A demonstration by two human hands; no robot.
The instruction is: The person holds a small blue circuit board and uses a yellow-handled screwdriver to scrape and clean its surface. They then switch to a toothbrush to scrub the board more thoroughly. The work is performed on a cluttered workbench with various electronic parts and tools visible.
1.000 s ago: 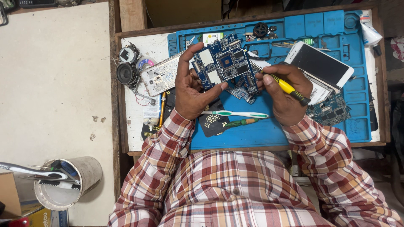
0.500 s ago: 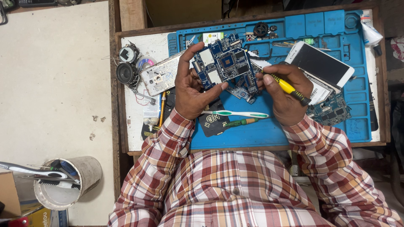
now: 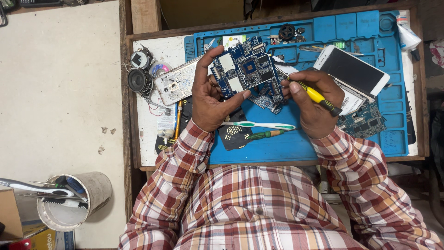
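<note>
Head-camera view: one blue circuit board (image 3: 247,69) is being held up over a blue work mat (image 3: 296,143) by the left hand (image 3: 210,95), whose fingers (image 3: 206,60) are being curled round the board's left edge while the thumb is being pressed against its lower edge. One yellow-handled screwdriver (image 3: 317,96) is being gripped in the right hand (image 3: 312,104), the thumb and forefinger being pinched round the handle and the tip being pointed at the board's right edge; whether tip and board are touching cannot be told. A second, smaller board (image 3: 266,101) is being partly hidden just beneath the held one, and a third board (image 3: 365,122) is being left lying on the mat to the right of the right hand. One white phone (image 3: 354,69) with a dark screen is being rested above that third board. One toothbrush (image 3: 259,125) with a white and green handle is lying between the wrists, with one green-handled tool (image 3: 261,135) just below it. Two round speakers (image 3: 138,69) are being kept at the bench's left edge, beside one silver phone shell (image 3: 178,83). One grey cup (image 3: 76,199), well apart at the lower left, is being used for several tools. Both arms are being covered by plaid sleeves (image 3: 180,153).
</note>
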